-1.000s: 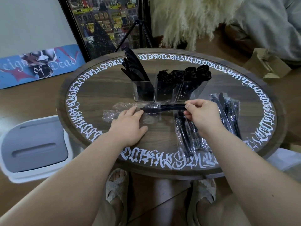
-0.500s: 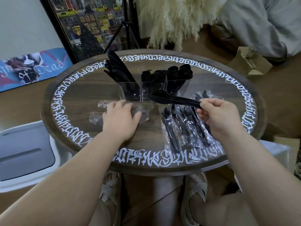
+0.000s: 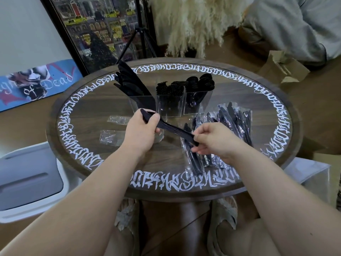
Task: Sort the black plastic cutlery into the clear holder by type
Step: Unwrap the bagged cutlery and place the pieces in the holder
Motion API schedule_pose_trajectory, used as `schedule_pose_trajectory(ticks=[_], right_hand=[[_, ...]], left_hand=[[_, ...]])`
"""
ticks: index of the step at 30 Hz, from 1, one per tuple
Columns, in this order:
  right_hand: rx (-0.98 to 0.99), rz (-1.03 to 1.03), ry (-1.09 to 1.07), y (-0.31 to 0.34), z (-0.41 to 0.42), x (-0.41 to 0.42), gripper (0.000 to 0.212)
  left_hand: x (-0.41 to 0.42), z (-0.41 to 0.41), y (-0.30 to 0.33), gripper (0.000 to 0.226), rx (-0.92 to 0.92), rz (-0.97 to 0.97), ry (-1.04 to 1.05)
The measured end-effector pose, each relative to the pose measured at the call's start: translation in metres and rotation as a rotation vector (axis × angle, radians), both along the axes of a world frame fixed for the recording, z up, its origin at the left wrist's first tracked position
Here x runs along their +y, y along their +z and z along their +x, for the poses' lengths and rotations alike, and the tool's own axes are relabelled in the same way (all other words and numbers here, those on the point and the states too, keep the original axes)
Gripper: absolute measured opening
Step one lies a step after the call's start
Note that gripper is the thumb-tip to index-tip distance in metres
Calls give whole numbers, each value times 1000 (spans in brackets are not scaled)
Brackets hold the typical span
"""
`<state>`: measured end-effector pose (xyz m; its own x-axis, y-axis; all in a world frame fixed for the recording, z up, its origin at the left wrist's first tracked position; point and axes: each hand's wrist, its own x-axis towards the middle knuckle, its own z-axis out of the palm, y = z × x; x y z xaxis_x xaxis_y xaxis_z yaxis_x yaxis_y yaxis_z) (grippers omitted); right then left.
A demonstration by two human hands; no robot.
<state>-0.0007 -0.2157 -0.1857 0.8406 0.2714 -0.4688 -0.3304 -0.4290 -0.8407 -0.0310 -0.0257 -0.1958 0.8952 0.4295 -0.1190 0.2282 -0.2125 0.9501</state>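
Lifted clear of its wrapper since half a second ago, with the left hand moved off the flattened plastic and onto it: one black cutlery piece, held in the air above the middle of the table, just in front of the clear holder. Gripped at its wide end by the left fingers, curled round it; pinched at the thin handle tip by the right hand, fingers together on it. Type hard to tell, head hidden in the left grip. Probably very light, stiff yet springy, smooth and a bit slippery; likely to snap if bent between two hands. Best taken mid-handle, one hand only, head up. Beyond it, three holder compartments: knives left, forks middle, spoons right. Wrapped pieces heaped toward the right edge. Empty wrappers lying left of centre.
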Motion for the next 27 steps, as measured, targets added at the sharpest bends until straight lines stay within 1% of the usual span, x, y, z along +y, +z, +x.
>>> schedule_pose_trajectory(ticks=[2,3,4,6,7,9,11,14,17,21,23,24,27], right_hand=[[-169,-183,118,-2,3,3,8],[-254,-227,151,0,3,7,2],[-338,-226,156,1,4,13,6],[-458,-117,112,3,6,24,18],[-494,-66,100,4,6,30,22],[-549,-57,145,5,5,40,27],[-593,-97,205,1,3,47,32],[-621,-116,210,-3,1,51,35],[-665,-136,201,-5,1,53,29],[-745,-202,149,-6,-1,58,16],[-725,-197,102,-6,-1,60,8],[-699,-183,82,-6,-1,60,8],[-637,-140,50,-5,1,62,16]], left_hand=[[0,-1,1,8,6,112,-56],[-1,-1,1,8,12,151,-81],[-2,-1,1,8,19,173,-107],[-5,-2,2,9,28,208,-171],[-6,-2,2,9,29,235,-207],[-8,-3,2,4,32,282,-261],[-8,-3,3,7,35,278,-273],[-6,-5,2,9,50,225,-255],[-4,-5,2,16,41,187,-238],[-8,-6,4,25,51,187,-241],[-9,-7,5,27,55,174,-241],[-9,-7,6,28,54,166,-238],[-8,-9,8,29,52,151,-208]])
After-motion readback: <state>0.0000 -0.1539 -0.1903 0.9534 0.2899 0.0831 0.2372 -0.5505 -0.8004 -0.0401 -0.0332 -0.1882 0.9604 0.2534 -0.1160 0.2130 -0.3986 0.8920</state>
